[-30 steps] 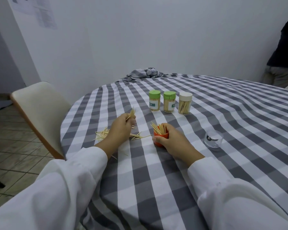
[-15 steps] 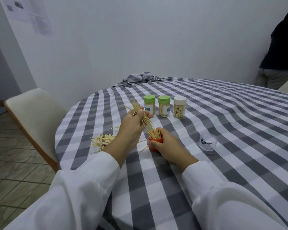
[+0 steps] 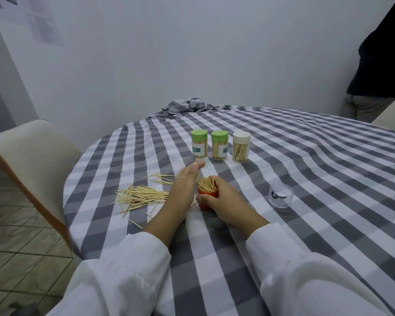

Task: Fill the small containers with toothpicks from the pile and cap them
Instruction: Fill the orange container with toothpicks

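Where it pinched toothpicks before, left hand (image 3: 185,185) now opens beside orange container (image 3: 206,197).

Dim, cool, even indoor light, soft short shadows beside the capped toothpick jars (image 3: 219,147), slight motion blur on the left hand (image 3: 183,190), wide-angle bending at the edges, chair (image 3: 32,160) soft.
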Motion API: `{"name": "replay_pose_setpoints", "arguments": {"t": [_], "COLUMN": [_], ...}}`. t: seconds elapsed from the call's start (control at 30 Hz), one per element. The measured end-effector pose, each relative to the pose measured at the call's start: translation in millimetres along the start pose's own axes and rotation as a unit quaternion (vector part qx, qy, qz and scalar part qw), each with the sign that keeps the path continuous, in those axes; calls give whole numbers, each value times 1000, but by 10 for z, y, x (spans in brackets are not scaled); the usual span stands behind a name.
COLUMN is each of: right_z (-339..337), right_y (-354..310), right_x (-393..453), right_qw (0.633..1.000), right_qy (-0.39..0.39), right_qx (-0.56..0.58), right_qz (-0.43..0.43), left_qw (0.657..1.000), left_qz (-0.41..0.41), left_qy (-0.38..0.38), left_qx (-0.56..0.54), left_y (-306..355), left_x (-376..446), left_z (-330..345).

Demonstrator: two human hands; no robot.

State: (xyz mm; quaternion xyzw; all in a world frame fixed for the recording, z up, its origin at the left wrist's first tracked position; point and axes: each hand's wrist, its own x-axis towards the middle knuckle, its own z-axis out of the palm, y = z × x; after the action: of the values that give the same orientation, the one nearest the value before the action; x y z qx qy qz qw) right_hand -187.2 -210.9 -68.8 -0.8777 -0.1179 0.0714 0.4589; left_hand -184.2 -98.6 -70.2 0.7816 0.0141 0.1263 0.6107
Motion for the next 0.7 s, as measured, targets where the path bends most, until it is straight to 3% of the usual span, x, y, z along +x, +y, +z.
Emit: {"name": "replay_pose_setpoints", "arguments": {"t": [0.17,0.23,0.33,0.43,0.7], "right_z": [-4,-4,-7,-9,17], "right_y": [14,10,10,10,-2], "right_x": [26,27,19,14,11], "right_qw": [1000,1000,1000,1000,1000], "right_qy": [-7,-9,-7,-3,3], "right_qx": [-3,-8,-14,-16,-23], "right_qz": [3,4,-1,-3,0], "left_qw": [995,996,992,970,996], "left_qz": [-25,-49,-93,-76,-40], "left_qy": [50,55,45,27,42], "left_qx": [-77,-58,75,229,62], "left_y": [-39,-62,-132,-221,-184], "left_x": [19,53,95,119,83], "left_z": [-138,-198,-232,-225,-239]}}
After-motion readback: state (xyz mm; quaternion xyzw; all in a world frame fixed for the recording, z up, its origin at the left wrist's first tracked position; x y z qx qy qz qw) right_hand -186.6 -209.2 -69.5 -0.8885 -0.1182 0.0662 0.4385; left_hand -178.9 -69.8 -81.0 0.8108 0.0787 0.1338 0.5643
